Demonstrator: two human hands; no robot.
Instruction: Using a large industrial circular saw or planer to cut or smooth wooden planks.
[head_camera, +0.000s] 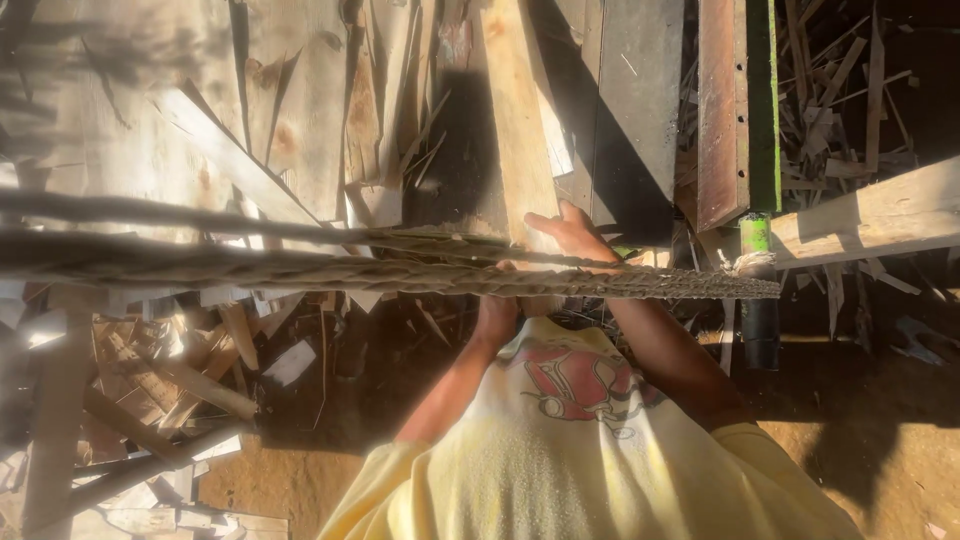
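Presently, my left hand (495, 312) sits at the centre of the view, right behind the braided fibre rope (420, 275). The braid hides the fingers, so I cannot tell whether they grip it or only support it. My right hand (568, 235) is just past it toward 1 o'clock. It is open, with the thumb spread out and the fingers extended over the thinner upper strand (300, 232), against the foot of a pale plank (515, 120).

The rope runs level from 9 o'clock to 3 o'clock, passing between my chest and both hands. Its frayed end (748, 263) lies at a dark post with a green cap (757, 300).

Handling notes, as I judge them:
1. Hold the two strands apart; they converge close to my hands and could tangle.
2. Apply tension along the rope's line, toward 9 o'clock, not across it, so the tied end does not slip.
3. Seat the coarse braid in the palm, not on the fingertips.

Farther out, a rust-brown board with a green edge (735, 100) stands at 1 o'clock, and a heavy timber beam (870, 215) crosses at 2 o'clock. Wood offcuts (150, 370) are piled at 8 o'clock on the dirt floor (880, 440). My yellow shirt (560, 460) fills 6 o'clock.
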